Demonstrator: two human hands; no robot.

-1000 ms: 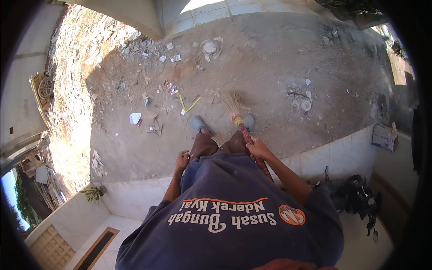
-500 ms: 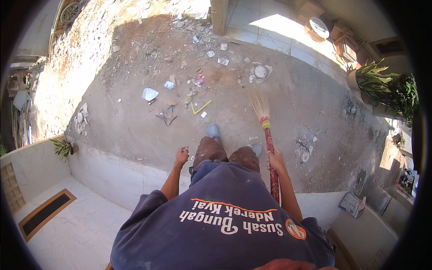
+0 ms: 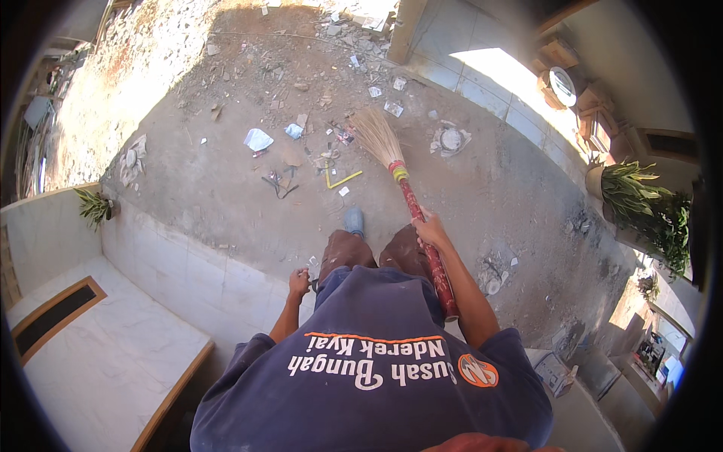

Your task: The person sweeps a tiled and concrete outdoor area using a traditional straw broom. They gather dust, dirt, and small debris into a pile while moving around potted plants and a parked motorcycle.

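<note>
My right hand (image 3: 430, 229) is closed around the red handle of a broom (image 3: 416, 208), in front of my right thigh. The broom's pale, fanned bristles (image 3: 373, 135) point forward and left, their tips beside small scraps of litter. My left hand (image 3: 300, 282) hangs beside my left thigh with its fingers curled; I make out nothing in it. On the dirt ground in front of my feet lie a yellow bent strip (image 3: 345, 181), dark strap-like pieces (image 3: 282, 186), a white crumpled sheet (image 3: 258, 140) and a light blue scrap (image 3: 294, 131).
Rubble (image 3: 343, 34) lies at the far side near a post (image 3: 407, 32). A round whitish lump (image 3: 451, 139) sits ahead right. Potted plants (image 3: 634, 187) stand on the right, another plant (image 3: 93, 206) on the left. A low tiled wall (image 3: 173, 245) runs behind me on the left.
The broom has swung left and forward, its bristles now at the litter's right side. My right hand has moved forward and left with it. My view has turned slightly.
</note>
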